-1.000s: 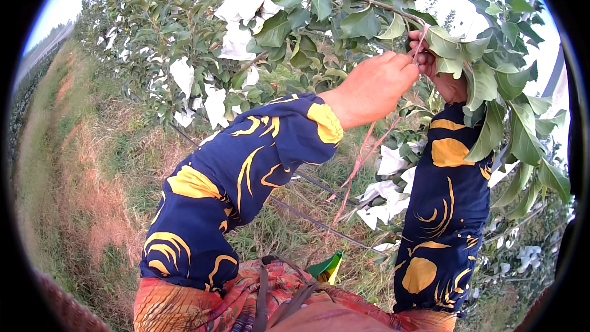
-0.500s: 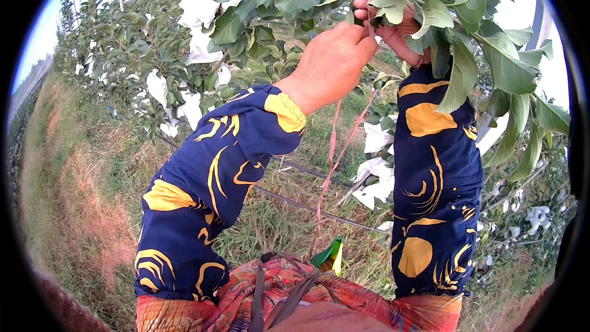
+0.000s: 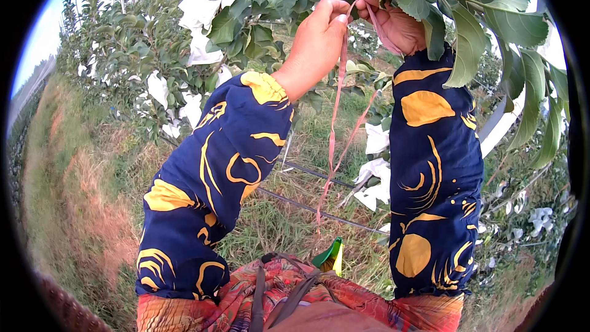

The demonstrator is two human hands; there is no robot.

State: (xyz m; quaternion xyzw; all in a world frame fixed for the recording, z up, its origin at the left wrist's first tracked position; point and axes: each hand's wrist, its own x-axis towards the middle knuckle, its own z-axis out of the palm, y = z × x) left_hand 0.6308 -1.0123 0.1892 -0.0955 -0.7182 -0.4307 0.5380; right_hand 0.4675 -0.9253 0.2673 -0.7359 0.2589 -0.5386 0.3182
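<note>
High in the view, my left hand (image 3: pixel 313 46) pinches a thin pink plastic ribbon (image 3: pixel 340 89) between thumb and fingers. Just to its right, my right hand (image 3: pixel 401 29) has its fingers curled around the same ribbon, with a strand looping down past its palm. From the left hand the ribbon's long tails hang toward my waist. Green leaves (image 3: pixel 467 61) of a leafy branch overlap the right hand and wrist from above. A dark round object at the top edge partly hides the fingertips and whatever the ribbon passes around.
White bags (image 3: pixel 201 21) hang among the trees at left, with more white bags (image 3: pixel 376 187) behind the ribbon. Dark horizontal lines (image 3: pixel 307 207) cross low before me. A green and yellow item (image 3: pixel 330 257) sits at my waist. Dry grass (image 3: pixel 92 209) covers the ground.
My left hand has moved up and slightly left, drawing the ribbon with it. A ribbon loop now shows between the hands. The branch at right has shifted slightly.
</note>
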